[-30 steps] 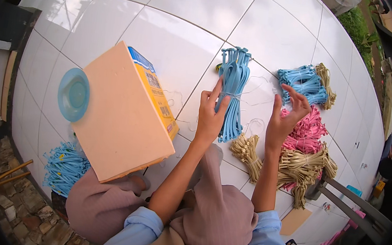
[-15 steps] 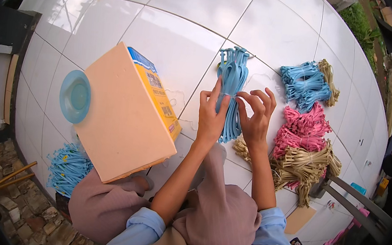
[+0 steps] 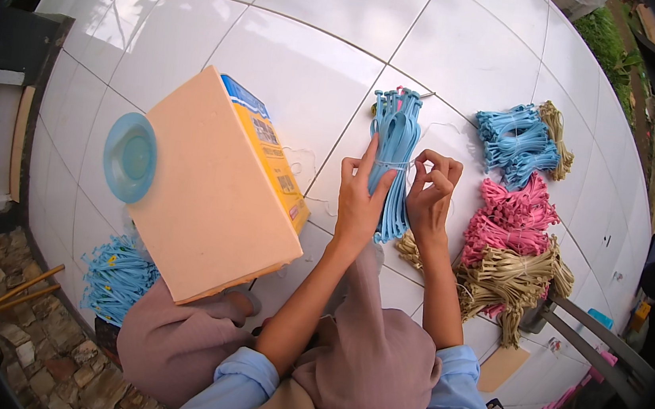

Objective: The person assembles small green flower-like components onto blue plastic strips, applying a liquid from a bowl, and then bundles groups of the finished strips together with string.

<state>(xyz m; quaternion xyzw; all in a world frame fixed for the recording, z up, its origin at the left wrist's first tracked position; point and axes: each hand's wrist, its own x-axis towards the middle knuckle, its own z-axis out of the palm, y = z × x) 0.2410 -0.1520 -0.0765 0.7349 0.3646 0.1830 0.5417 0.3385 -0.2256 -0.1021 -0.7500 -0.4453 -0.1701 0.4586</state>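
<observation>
A bundle of light blue straps (image 3: 400, 138), looped and knobbed at the far end, stands out from the floor ahead of me. My left hand (image 3: 361, 198) grips it from the left side, with the thumb across its front. A thin white string (image 3: 391, 164) runs around the middle of the bundle. Just right of the bundle is my right hand (image 3: 430, 195), its thumb and forefinger pinched at the string's end and the other fingers curled. Behind the bundle's far end, a thin metal rod and a bit of something pink show partly.
At right lie tied bundles of blue straps (image 3: 514, 143), pink straps (image 3: 512, 212) and tan straps (image 3: 515, 282). A peach board (image 3: 217, 193) tops a yellow-blue box (image 3: 273, 155) at left, with a blue dish (image 3: 130, 157) on its edge. Loose blue straps (image 3: 118, 278) lie nearer me.
My right hand has drawn away from the bundle's front to its right side, fingers curling more tightly. The string now shows wrapped across the bundle. My left hand keeps its grip.
</observation>
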